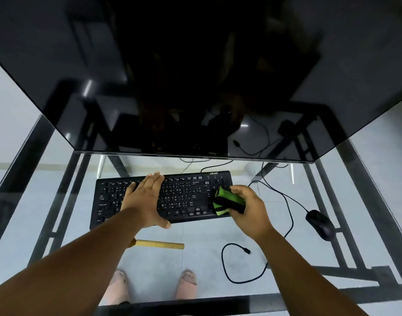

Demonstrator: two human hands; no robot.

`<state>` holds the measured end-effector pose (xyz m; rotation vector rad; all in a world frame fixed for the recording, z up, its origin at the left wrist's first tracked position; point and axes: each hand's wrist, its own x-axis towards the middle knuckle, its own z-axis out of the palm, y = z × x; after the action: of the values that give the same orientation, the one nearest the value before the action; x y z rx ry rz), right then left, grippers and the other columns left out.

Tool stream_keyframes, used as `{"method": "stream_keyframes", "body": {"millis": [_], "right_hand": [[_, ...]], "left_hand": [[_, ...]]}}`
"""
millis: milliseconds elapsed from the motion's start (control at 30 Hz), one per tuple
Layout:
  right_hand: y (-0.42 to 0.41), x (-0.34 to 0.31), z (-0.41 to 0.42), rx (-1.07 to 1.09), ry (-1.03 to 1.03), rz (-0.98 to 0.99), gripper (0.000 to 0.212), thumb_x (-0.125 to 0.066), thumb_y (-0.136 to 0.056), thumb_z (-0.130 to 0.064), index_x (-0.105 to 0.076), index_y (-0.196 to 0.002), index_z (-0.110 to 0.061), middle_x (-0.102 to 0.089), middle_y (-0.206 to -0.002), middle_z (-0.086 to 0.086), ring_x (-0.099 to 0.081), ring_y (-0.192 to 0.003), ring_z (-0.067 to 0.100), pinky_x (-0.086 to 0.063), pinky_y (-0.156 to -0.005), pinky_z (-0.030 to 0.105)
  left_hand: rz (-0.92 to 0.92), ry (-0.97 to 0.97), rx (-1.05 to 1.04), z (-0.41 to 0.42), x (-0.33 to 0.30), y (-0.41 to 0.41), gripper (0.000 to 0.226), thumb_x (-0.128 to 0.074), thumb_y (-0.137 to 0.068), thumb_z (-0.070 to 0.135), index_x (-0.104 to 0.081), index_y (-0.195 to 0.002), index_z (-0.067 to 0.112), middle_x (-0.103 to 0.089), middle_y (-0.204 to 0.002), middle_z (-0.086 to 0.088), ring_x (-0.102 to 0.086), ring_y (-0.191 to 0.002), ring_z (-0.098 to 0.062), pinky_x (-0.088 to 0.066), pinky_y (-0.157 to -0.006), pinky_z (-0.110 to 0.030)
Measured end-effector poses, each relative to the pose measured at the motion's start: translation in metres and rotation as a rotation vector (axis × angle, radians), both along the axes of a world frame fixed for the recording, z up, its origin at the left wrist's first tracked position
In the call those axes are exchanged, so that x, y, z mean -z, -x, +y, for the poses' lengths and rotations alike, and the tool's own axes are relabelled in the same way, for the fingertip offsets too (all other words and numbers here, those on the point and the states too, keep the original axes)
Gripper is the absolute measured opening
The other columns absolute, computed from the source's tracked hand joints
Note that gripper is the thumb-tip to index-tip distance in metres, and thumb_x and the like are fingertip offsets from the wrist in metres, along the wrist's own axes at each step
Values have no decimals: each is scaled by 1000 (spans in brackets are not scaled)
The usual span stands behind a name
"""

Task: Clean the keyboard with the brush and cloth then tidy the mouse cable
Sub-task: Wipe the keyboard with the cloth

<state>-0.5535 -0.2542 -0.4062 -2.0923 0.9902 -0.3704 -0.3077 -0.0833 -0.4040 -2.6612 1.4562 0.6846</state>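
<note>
Keyboard (163,197) mid glass tabletop (218,233) under the monitor (195,76), my left hand (145,201) flat on its keys with fingers straight, my right hand (250,210) clamping the green cloth (227,201) at its right end, brush (160,244) near the front edge, mouse (321,224) and looped cable (289,215) right.

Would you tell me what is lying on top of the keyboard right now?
The left hand rests flat on the keyboard; the right hand holds the green cloth on its right end. Keys beneath them are hidden.
</note>
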Motion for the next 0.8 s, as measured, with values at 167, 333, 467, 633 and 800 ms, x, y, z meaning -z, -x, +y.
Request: {"method": "stream_keyframes", "body": {"millis": [167, 333, 467, 633, 800], "right_hand": [[3, -6, -5, 23, -63, 80, 35, -79, -76, -17, -70, -108, -25, -63, -101, -10, -60, -94, 6, -44, -83, 14], [5, -14, -14, 297, -411, -69, 10, -65, -90, -13, -67, -89, -22, -72, -89, 6, -67, -91, 30, -57, -83, 44], [0, -30, -8, 361, -759, -333, 12, -53, -98, -9, -64, -101, -12, -70, -99, 11, -66, -94, 29, -58, -75, 41], [-16, -46, -2, 382, -1015, -502, 20, -50, -98, -11, -66, -109, -5, -71, -100, 12, -65, -94, 29, -50, -90, 47], [-40, -67, 2, 255, -1114, -505, 25, -54, -94, -14, -67, -112, -2, -72, -104, 14, -68, -94, 26, -54, -82, 40]], "left_hand": [[20, 14, 27, 4, 2, -2, 135, -71, -57, 73, 10, -153, 25, 14, -161, 10, 9, -148, -10, 3, -119, -42], [23, 162, 11, 9, 1, -3, 92, -55, -80, 68, -14, -153, 29, -7, -162, 10, -5, -148, -10, -1, -119, -43], [57, 450, -112, 10, -8, 3, 47, -58, -90, 45, -51, -134, 30, -55, -138, 7, -55, -121, -16, -31, -112, -42], [702, 553, -376, -9, -30, 27, 35, -66, -90, 23, -59, -125, 24, -65, -117, 9, -60, -104, -2, -46, -103, -33], [1049, 453, -276, -38, -53, 26, 69, -79, -78, 18, -46, -139, 24, -56, -134, 10, -50, -124, -5, -37, -104, -26]]}}
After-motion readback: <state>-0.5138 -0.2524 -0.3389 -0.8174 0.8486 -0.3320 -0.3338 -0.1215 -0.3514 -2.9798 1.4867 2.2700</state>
